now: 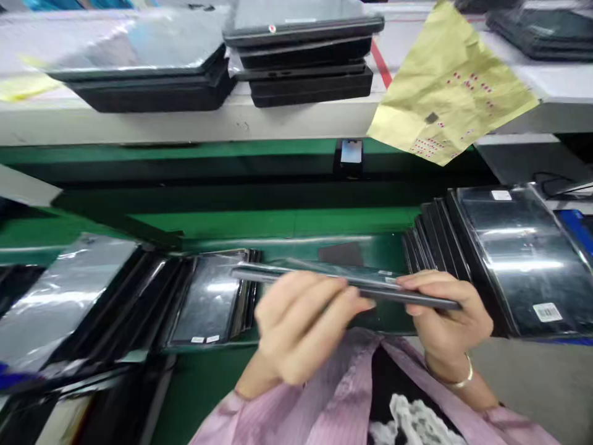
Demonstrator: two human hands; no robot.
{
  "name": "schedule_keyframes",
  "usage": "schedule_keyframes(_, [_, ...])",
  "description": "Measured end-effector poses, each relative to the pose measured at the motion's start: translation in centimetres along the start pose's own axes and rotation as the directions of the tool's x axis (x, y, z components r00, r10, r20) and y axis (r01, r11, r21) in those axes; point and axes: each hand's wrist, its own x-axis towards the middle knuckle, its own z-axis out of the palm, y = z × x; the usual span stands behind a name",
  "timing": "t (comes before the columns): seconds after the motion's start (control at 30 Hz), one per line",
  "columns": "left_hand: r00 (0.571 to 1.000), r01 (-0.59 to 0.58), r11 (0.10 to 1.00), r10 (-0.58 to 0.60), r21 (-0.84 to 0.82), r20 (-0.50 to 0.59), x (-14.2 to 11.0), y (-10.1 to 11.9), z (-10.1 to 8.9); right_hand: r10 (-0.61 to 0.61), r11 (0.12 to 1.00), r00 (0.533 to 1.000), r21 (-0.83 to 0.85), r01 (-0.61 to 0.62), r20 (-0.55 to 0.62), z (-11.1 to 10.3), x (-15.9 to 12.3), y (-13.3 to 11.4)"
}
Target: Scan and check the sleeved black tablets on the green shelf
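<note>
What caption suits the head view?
Left hand and right hand grip a thin, dark, flat panel edge-on, near leaning glossy black rectangular panels.

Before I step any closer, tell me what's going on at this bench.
A person holds a thin, dark flat panel edge-on in front of them, the left hand at its middle and the right hand near one end. Stacks of similar panels lean on both sides, a left stack and a right stack. More piles sit on the shelf beyond, where a yellow sheet hangs over the edge.
</note>
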Motion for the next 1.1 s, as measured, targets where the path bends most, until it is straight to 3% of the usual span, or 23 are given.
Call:
schedule_keyframes(0.07, [0.978,0.122,0.991,-0.111,0.049,-0.178,-1.6,-3.1,-0.4,-0.103,0.994,0.992,0.04,0.106,-0.067,-0.5,0.3,0.7])
schedule_keyframes(0.13, [0.931,0.226,0.974,-0.222,-0.021,-0.291,-2.9,-5.1,-0.6,-0.156,0.984,0.981,0.065,0.164,-0.114,-0.8,0.6,1.2])
schedule_keyframes(0.2, [0.875,0.311,0.923,-0.371,-0.226,-0.311,-3.7,-5.7,-0.6,-0.163,0.981,0.977,0.082,0.176,-0.138,-1.1,0.6,1.2])
schedule_keyframes(0.27, [0.849,0.318,0.855,-0.449,-0.409,-0.278,-3.8,-5.4,-0.4,-0.116,0.987,0.984,0.096,0.13,-0.138,-1.3,0.5,1.0])
schedule_keyframes(0.37, [0.846,0.273,0.807,-0.46,-0.524,-0.269,-3.3,-4.3,-0.4,-0.049,0.991,0.989,0.118,0.066,-0.143,-1.5,0.2,0.8])
schedule_keyframes(0.6, [0.843,0.23,0.809,-0.444,-0.542,-0.305,-3.0,-3.3,-0.6,-0.014,0.984,0.984,0.17,0.045,-0.177,-1.8,-0.1,1.3])
schedule_keyframes(0.73, [0.826,0.266,0.812,-0.47,-0.52,-0.312,-3.0,-3.3,-0.4,-0.021,0.987,0.983,0.153,0.05,-0.185,-1.6,-0.1,1.2])
schedule_keyframes(0.87, [0.785,0.327,0.79,-0.532,-0.518,-0.317,-3.8,-4.7,0.3,-0.01,0.994,0.986,0.104,0.028,-0.169,-0.8,0.1,0.4])
schedule_keyframes(0.93, [0.734,0.381,0.739,-0.607,-0.555,-0.305,-4.6,-5.6,1.1,0.01,0.998,0.993,0.058,-0.003,-0.12,-0.5,0.3,-0.1])
schedule_keyframes(1.0, [0.639,0.512,0.634,-0.732,-0.58,-0.236,-5.6,-6.1,2.1,0.019,1.0,0.997,-0.018,-0.021,-0.074,-0.3,0.6,-0.6])
schedule_keyframes(1.07, [0.482,0.68,0.487,-0.86,-0.548,-0.167,-6.5,-6.0,3.2,-0.013,0.99,1.0,-0.142,0.011,-0.009,0.1,0.5,-0.9])
schedule_keyframes(1.1, [0.373,0.746,0.363,-0.922,-0.558,-0.102,-6.8,-5.6,3.8,-0.048,0.972,0.998,-0.226,0.058,0.047,0.4,0.3,-0.9])
